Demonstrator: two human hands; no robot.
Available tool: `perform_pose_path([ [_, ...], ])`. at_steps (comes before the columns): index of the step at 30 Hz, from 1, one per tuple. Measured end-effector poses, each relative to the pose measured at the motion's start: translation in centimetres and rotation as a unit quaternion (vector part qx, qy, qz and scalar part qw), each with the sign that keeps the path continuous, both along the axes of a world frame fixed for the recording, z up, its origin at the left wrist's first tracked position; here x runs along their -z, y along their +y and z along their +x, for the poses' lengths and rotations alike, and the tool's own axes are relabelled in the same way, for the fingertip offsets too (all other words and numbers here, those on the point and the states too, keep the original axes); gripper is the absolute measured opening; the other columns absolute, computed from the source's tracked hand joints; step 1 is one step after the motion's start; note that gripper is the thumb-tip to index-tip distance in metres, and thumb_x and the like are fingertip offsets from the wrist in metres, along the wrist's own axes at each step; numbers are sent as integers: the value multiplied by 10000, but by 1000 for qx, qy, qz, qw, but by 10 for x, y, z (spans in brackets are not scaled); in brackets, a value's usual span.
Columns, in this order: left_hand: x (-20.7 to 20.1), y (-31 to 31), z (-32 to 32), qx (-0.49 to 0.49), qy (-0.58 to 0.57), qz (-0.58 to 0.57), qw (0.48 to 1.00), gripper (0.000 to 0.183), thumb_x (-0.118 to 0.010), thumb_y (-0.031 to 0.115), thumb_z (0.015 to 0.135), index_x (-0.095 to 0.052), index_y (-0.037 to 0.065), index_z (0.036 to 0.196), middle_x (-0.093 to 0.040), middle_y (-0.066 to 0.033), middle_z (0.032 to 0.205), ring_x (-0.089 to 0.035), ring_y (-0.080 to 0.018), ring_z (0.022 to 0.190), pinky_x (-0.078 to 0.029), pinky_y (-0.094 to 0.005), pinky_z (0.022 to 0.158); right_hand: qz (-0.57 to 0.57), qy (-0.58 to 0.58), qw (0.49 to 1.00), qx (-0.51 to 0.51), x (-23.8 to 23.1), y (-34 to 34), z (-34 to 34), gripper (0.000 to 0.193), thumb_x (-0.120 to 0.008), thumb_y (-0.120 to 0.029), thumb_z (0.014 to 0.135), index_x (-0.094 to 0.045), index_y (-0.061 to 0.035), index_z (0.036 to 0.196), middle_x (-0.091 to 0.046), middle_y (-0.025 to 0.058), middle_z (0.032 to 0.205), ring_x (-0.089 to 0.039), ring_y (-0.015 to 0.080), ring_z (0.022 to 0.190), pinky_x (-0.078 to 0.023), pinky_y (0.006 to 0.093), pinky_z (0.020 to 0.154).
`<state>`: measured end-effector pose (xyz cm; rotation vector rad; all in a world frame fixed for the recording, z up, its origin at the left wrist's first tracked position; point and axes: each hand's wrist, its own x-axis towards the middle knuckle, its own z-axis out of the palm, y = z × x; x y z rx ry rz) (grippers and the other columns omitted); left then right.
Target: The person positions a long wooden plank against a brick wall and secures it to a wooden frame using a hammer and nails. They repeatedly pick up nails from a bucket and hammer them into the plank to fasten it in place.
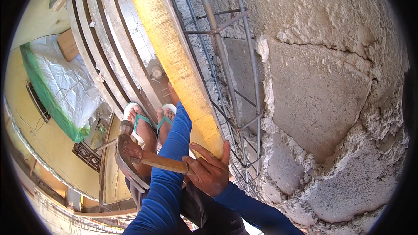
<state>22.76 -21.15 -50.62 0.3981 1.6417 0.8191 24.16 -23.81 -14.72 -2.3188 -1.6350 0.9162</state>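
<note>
A long yellow wooden plank (pixel 174 56) runs from the top of the view down to the middle, beside a rebar column cage (pixel 235 74). My right hand (pixel 211 170) is closed around the wooden handle of a claw hammer (pixel 161 162), and its raised fingers lie against the plank's lower end. The rusty hammer head points left, crossing over my left forearm in its blue sleeve. Only a strip of my left hand (pixel 173 93) shows at the plank's left edge; its fingers are hidden behind the wood.
On the right rises a rough block-and-mortar wall (pixel 322 95). My feet, in flip-flops (pixel 141 124), stand on narrow scaffold boards (pixel 104 39). Far below on the left lie a silver-and-green tarp (pixel 65 82) and a cardboard box (pixel 68 45).
</note>
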Motion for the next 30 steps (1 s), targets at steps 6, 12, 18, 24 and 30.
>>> perform_pose_path([
  [6, 4, 3, 38, -13, 11, -6, 1000, 243, -393, 213, 1030, -530, 15, 996, -594, -129, 904, -556, -211, 834, -445, -350, 817, -23, -13, 999, -33, -9, 12, -2, 229, -781, -240, 761, -705, -130, 946, -729, 26, 964, -647, 167, 1127, -50, 692, 1135],
  [12, -32, 19, 41, -13, 51, -54, 997, 266, -394, 244, 1039, -532, 18, 1022, -621, -179, 946, -591, -308, 884, -454, -410, 851, -41, -51, 998, -23, -10, 13, -8, 219, -797, -212, 744, -700, -132, 923, -716, 55, 1020, -680, 217, 1044, -115, 696, 1120],
  [18, -46, 24, 28, -92, -50, -113, 988, 257, -439, 219, 1038, -554, -3, 1099, -649, -172, 1068, -613, -238, 990, -452, -359, 906, -90, -55, 993, -46, -20, 26, -11, 174, -646, -78, 868, -652, 23, 1009, -710, 158, 1023, -678, 277, 955, -280, 574, 1123],
  [24, -40, 9, 34, -312, -154, -148, 926, 245, -526, 210, 1024, -604, -7, 1107, -656, -73, 1004, -597, -145, 977, -449, -294, 939, -150, 2, 974, 172, -23, 30, -27, 236, -568, -161, 972, -603, 59, 1051, -689, 184, 1097, -573, 107, 656, -499, 269, 643],
  [30, -33, -4, 17, -475, -243, -181, 826, 224, -558, 206, 1015, -639, 16, 1099, -611, -13, 829, -597, -123, 809, -532, -299, 817, -197, -8, 971, 139, -30, 42, -23, 290, -532, -144, 981, -614, 69, 1160, -669, 105, 855, -578, 100, 688, -479, 294, 812],
])
